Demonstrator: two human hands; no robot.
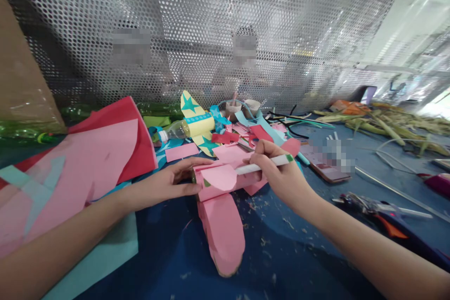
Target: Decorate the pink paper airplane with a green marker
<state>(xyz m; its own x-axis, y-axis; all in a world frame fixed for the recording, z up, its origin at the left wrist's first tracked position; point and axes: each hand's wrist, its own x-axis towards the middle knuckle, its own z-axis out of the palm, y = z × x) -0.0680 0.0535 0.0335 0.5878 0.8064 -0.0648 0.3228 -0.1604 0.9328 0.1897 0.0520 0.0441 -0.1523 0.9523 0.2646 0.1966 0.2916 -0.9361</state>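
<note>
Table (165, 258): blue, carries everything.
Pink paper-wrapped tube (218, 192): on the table, right before me; probably light, dents if squeezed; best held near its ends.
Pink wing (227, 236): juts toward me; looks stiffish, take by edges.
My left hand (181, 179): curled round tube's left end.
My right hand (276, 168): pinching white marker (262, 165).
Rounded pink paper (221, 177): on tube; thin, likely creases easily.
White marker: barrel looks smooth, could slip; tip contact unclear.

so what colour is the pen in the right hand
The pen is white with a green end, clearest in the head view.
</note>
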